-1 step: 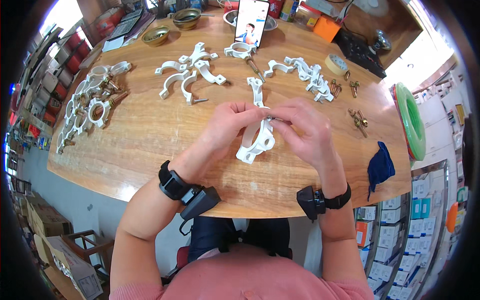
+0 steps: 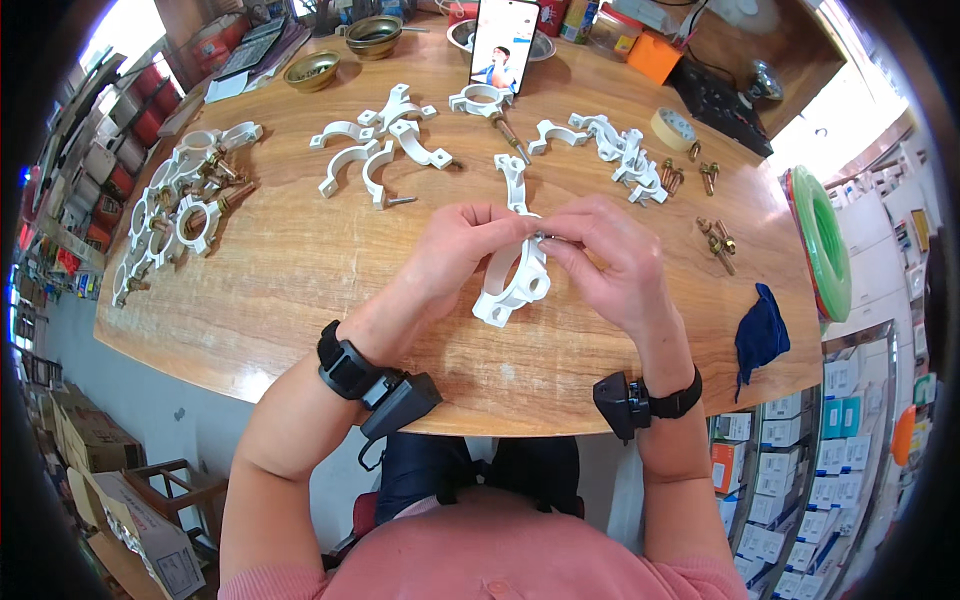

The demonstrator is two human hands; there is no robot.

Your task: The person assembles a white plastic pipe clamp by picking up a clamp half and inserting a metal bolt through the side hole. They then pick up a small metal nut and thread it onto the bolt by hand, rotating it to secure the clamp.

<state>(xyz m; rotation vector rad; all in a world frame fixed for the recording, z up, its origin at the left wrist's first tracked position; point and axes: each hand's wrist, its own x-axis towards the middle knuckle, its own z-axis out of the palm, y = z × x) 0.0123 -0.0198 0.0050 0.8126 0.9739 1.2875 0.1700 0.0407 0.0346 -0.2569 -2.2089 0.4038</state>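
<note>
My left hand (image 2: 458,248) is closed on the upper end of a white plastic pipe clamp (image 2: 517,293), its thumb and index finger pinching there. The clamp's two half rings lie together, tilted over the table, with the lower lugs in plain sight. From the right, my right hand (image 2: 612,262) pinches a small metal screw (image 2: 549,237) at that same end. Fingertips hide most of the screw, so how deep it sits cannot be told. Just beyond my hands lies a loose white clamp half (image 2: 511,184).
Clamps with brass-coloured bolts (image 2: 198,225) are heaped at the left. Loose clamp halves (image 2: 376,172) lie beyond my left hand, more (image 2: 625,158) at the right. Bolts (image 2: 717,245), a tape roll (image 2: 673,129) and a blue cloth (image 2: 762,328) are rightward. A phone (image 2: 502,48) stands at the back.
</note>
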